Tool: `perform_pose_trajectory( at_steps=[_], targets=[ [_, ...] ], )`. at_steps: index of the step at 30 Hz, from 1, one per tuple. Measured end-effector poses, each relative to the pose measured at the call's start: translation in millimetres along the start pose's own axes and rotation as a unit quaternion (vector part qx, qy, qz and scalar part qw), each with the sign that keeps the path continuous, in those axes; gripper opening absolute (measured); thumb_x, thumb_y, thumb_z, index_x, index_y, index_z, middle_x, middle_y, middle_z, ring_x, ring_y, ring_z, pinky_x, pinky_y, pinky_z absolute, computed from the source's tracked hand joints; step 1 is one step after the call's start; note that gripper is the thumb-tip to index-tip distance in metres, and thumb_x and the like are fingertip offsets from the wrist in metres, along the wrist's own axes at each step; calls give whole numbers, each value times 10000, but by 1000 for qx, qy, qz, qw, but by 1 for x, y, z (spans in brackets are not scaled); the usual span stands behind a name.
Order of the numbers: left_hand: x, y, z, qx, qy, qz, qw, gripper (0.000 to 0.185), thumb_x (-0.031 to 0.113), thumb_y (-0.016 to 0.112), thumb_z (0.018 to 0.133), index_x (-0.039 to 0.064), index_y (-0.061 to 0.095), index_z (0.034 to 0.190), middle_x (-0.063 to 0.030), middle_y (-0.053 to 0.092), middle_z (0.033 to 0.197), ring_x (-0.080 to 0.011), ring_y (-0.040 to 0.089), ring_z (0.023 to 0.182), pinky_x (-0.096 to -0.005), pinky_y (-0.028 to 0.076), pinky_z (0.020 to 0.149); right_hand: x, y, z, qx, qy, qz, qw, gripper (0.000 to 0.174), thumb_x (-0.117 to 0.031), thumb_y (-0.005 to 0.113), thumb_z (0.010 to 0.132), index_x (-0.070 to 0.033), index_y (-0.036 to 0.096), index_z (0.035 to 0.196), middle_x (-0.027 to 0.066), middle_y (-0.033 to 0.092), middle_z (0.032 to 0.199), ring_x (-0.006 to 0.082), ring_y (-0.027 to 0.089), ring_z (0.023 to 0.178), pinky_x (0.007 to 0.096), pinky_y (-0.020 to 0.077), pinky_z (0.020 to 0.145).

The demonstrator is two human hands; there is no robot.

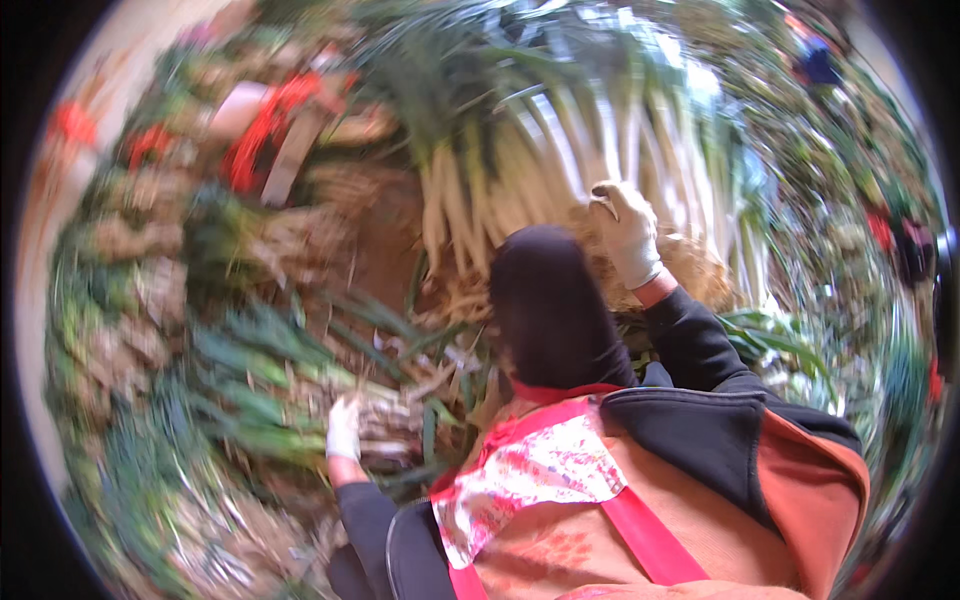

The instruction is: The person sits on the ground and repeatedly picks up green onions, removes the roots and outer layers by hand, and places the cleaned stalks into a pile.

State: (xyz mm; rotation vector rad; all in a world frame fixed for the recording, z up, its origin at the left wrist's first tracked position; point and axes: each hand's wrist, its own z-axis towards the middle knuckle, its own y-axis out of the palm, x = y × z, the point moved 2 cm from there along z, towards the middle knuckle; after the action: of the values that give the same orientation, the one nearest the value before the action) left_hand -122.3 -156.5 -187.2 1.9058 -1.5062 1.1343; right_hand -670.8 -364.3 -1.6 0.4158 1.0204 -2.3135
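Note:
My left hand [344, 433], in a white glove, is against the stems of a loose bundle of leek-like green onions [277, 382] lying on the ground at left. Blur hides whether its fingers close on them. Farther up, my right hand [627, 234], also gloved, is over the lower ends of a large row of long green onions [540, 150]. Its fingers are bent and a dark patch shows at their tips; whether a stalk is between them is unclear. The row's white stems point towards me, with pale roots [469, 296] at the near end.
My dark-clad knee [559, 307] rises between my hands, behind my flowered apron [532, 480]. Red ties [262, 127] hang by a wooden board [292, 154] at upper left. More onions [217, 532] and leafy scraps cover the ground on both sides.

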Motion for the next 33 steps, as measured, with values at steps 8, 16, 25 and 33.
perform_pose_trajectory(
  at_steps=[8, 16, 25, 33],
  targets=[
    [-136, -41, 8, 275, -110, -226, 928, 282, 288, 692, 968, 64, 610, 1118, -78, 638, 841, -202, 634, 624, -350, 505, 509, -228, 158, -10, -345, -316, 251, 848, 225, -162, 697, 896, -21, 675, 1069, 151, 689, 1005, 321, 685, 921, 398, 539, 818],
    [-180, -12, 53, 279, -207, -251, 903, 280, 299, 701, 960, 99, 580, 1113, -101, 647, 838, -270, 664, 613, -400, 512, 475, -251, 224, -139, -699, -471, -84, 531, 322, -310, 741, 843, -100, 689, 1081, 120, 706, 969, 315, 711, 919, 450, 532, 791],
    [-162, -6, 70, 334, -218, -339, 852, 186, 242, 689, 952, 67, 626, 962, -86, 666, 739, -228, 626, 520, -358, 427, 409, -241, 233, -137, -652, -470, -29, 593, 184, -198, 694, 842, -75, 717, 976, 171, 701, 975, 335, 714, 933, 471, 512, 791],
    [-195, -10, 87, 310, -202, -129, 920, 282, 217, 717, 868, -48, 694, 962, -137, 718, 848, -288, 696, 721, -401, 525, 635, -229, 227, -140, -665, -469, -14, 581, 180, -173, 687, 826, -66, 710, 969, 184, 700, 978, 342, 722, 907, 468, 534, 766]
  ],
)
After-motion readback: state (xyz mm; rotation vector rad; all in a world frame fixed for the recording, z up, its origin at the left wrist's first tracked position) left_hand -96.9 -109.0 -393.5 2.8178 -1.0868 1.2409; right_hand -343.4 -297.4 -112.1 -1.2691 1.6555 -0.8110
